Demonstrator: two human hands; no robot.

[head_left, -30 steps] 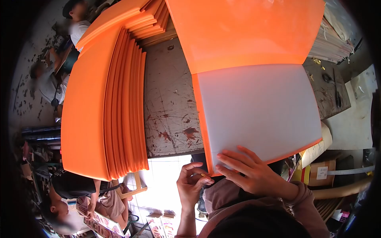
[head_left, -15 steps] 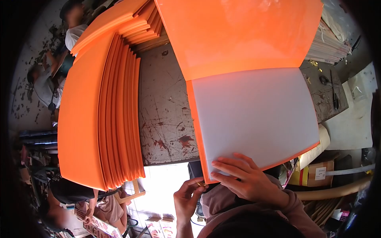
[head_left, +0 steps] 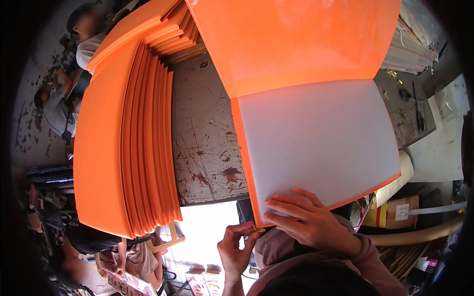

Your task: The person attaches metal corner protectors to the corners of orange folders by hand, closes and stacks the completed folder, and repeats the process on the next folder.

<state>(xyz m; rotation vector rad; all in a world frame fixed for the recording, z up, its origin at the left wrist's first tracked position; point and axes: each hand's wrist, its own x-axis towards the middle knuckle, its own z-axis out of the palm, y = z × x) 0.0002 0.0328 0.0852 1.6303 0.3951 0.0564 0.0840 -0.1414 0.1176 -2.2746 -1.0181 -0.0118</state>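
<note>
An orange hard cover (head_left: 301, 44) lies opened upward, with a block of whitish translucent sheets (head_left: 321, 133) on its lower half. At the near left corner of the lower cover, my left hand (head_left: 234, 252) pinches a small gold metal corner piece (head_left: 258, 229) between thumb and forefinger. The piece is against the corner; how far it sits over the edge I cannot tell. My right hand (head_left: 313, 224) rests on the near edge of the sheets, fingers stretched out and slightly apart.
On the left stands a tall stack of orange covers (head_left: 103, 148), with another orange pile behind it. Scissors (head_left: 409, 96) and gold pieces (head_left: 392, 74) lie on the scratched grey table (head_left: 207, 138). A cardboard box (head_left: 397, 212) is at lower right. Other people sit at left.
My left hand has shifted slightly right, bringing the gold piece against the cover's corner. The right hand stays on the sheets. The view has tilted a little.
</note>
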